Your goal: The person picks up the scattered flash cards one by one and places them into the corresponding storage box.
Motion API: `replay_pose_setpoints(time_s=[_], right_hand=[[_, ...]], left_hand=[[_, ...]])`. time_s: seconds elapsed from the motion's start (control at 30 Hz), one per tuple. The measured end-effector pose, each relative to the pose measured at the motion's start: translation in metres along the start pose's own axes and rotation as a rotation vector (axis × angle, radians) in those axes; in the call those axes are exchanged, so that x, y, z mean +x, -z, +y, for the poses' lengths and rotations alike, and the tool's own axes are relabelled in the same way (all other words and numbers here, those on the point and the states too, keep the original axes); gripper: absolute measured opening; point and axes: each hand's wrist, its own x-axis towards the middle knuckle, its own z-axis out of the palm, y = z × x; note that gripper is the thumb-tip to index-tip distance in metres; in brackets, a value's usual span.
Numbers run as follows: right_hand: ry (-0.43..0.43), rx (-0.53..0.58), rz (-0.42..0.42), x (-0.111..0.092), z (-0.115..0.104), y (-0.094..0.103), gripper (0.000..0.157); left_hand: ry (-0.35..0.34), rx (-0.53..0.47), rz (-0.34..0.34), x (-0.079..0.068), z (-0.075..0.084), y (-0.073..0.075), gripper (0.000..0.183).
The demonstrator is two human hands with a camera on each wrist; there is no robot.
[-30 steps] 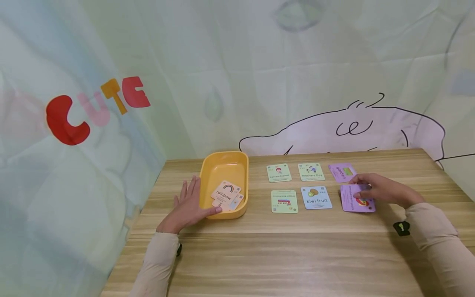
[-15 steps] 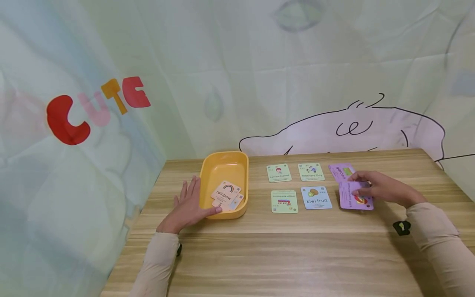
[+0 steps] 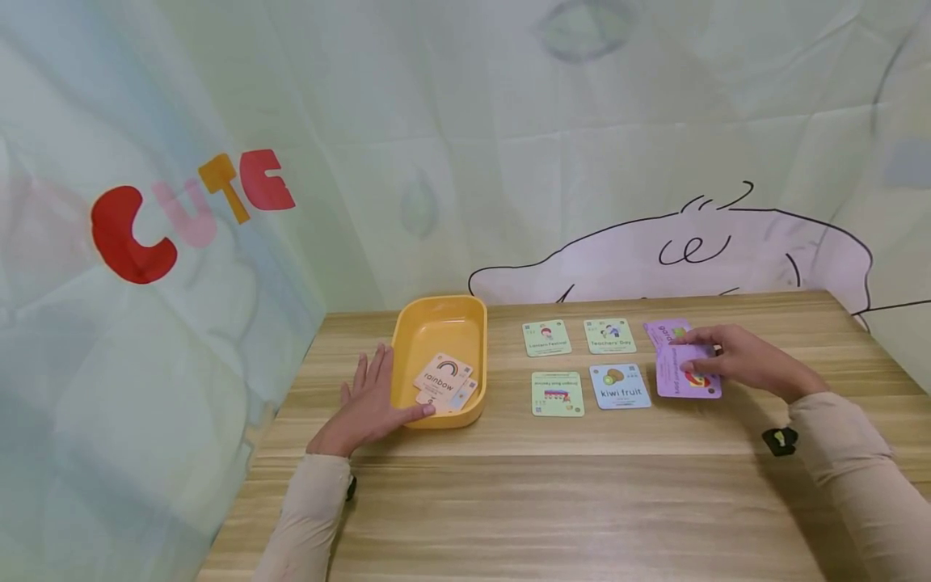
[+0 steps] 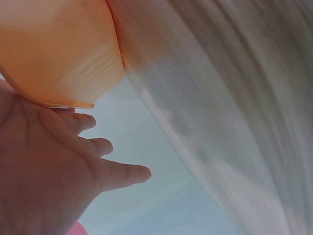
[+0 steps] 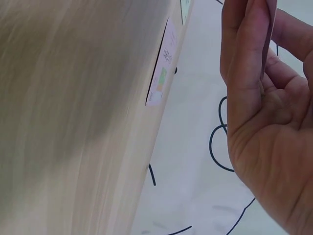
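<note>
My right hand (image 3: 760,365) pinches a purple card (image 3: 671,378) with a red picture on it, thumb on its face. In the right wrist view the card shows edge-on between the fingers, raised off the table. Behind it lies a second purple card (image 3: 660,333), reading "garden", partly covered by the held one in the head view. My left hand (image 3: 364,412) rests along the left outer side of a yellow tray (image 3: 480,347), fingers straight, thumb reaching over the near rim. Inside the tray lies a rainbow card (image 3: 440,376) on top of other cards.
Between tray and right hand, the wooden table (image 3: 509,509) bears a Lantern Festival card (image 3: 547,338), a Teachers' Day card (image 3: 610,336), a Dragon Boat Festival card (image 3: 557,394) and a kiwi fruit card (image 3: 620,386). A printed curtain (image 3: 407,145) hangs behind.
My right hand has lifted the purple card and moved it slightly left and away, so it overlaps more of the garden card. The left hand and tray stay put.
</note>
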Motion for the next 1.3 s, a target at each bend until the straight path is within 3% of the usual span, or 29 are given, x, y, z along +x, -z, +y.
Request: replay_pose_setpoints(time_s=[0.3, 0.6, 1.3], right_hand=[[0.054, -0.008, 0.05, 0.004, -0.008, -0.002, 0.046], [0.034, 0.025, 0.04, 0.011, -0.019, -0.009, 0.049], [0.079, 0.136, 0.042, 0.031, -0.046, -0.022, 0.044]], left_hand=[[-0.002, 0.0, 0.0, 0.001, 0.001, 0.001, 0.128], [-0.002, -0.01, 0.001, 0.0, 0.0, 0.0, 0.131], [-0.012, -0.019, 0.01, 0.0, -0.001, -0.001, 0.13]])
